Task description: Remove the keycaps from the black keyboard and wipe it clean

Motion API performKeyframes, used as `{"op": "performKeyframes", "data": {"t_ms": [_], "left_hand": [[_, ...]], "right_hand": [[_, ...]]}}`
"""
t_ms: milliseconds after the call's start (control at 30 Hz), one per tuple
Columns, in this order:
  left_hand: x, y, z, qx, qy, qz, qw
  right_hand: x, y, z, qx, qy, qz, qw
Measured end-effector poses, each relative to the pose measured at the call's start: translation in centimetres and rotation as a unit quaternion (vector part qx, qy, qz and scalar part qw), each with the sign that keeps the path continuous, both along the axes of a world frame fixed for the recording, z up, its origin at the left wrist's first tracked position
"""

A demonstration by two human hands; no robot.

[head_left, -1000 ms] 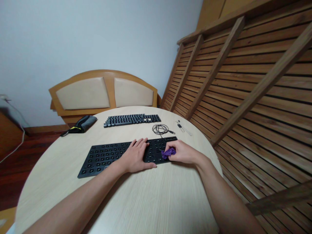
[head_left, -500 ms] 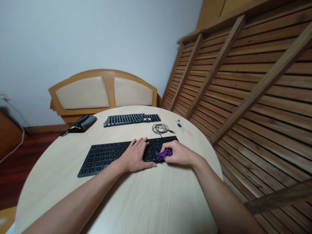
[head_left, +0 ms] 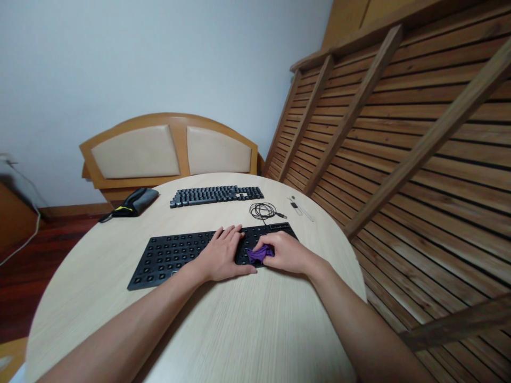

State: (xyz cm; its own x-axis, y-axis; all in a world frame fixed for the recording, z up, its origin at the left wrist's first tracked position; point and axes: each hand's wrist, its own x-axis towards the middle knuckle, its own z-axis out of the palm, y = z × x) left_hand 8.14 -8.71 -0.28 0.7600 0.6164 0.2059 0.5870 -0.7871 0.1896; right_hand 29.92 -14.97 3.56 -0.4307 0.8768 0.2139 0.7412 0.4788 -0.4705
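Observation:
A black keyboard base [head_left: 171, 254] with its keycaps off lies across the table in front of me, showing rows of bare switches. My left hand [head_left: 222, 256] rests flat on its right-of-middle part, fingers stretched and thumb along the near edge. Bunched in my right hand [head_left: 288, 253] is a purple cloth [head_left: 259, 254], pressed against the base's right end. Part of the base is hidden beneath both hands.
Loose dark keycaps [head_left: 215, 196] stand in keyboard order at the back of the round table [head_left: 247, 330]. A coiled USB cable [head_left: 262, 211] lies behind the base, small tools [head_left: 296, 206] to its right. At the back left is a dark pouch [head_left: 138, 202]. Wooden slats [head_left: 383, 159] lean on the right.
My right hand has slid a little to the left over the base with the purple cloth. My left hand has stayed in place.

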Motion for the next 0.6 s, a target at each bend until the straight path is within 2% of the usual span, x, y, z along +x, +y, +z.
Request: {"op": "performKeyframes", "data": {"t_ms": [200, 333, 433, 500, 600], "left_hand": [[0.05, -0.08, 0.28, 0.002, 0.016, 0.005, 1.000], [0.03, -0.05, 0.11, 0.009, 0.003, 0.001, 1.000], [0.03, -0.07, 0.09, 0.011, 0.008, 0.001, 1.000], [0.04, -0.12, 0.20, 0.009, 0.015, 0.002, 1.000], [0.05, -0.17, 0.33, 0.005, 0.012, 0.002, 1.000]], "right_hand": [[-0.20, -0.70, 0.90, -0.017, -0.019, 0.016, 1.000], [-0.14, -0.77, 0.95, -0.062, 0.006, 0.053, 0.997], [0.01, -0.80, 0.81, -0.092, 0.020, 0.052, 0.994], [0.18, -0.65, 0.61, -0.075, 0.042, 0.023, 0.996], [0.51, 0.10, 0.06, 0.026, 0.084, -0.061, 0.994]]}}
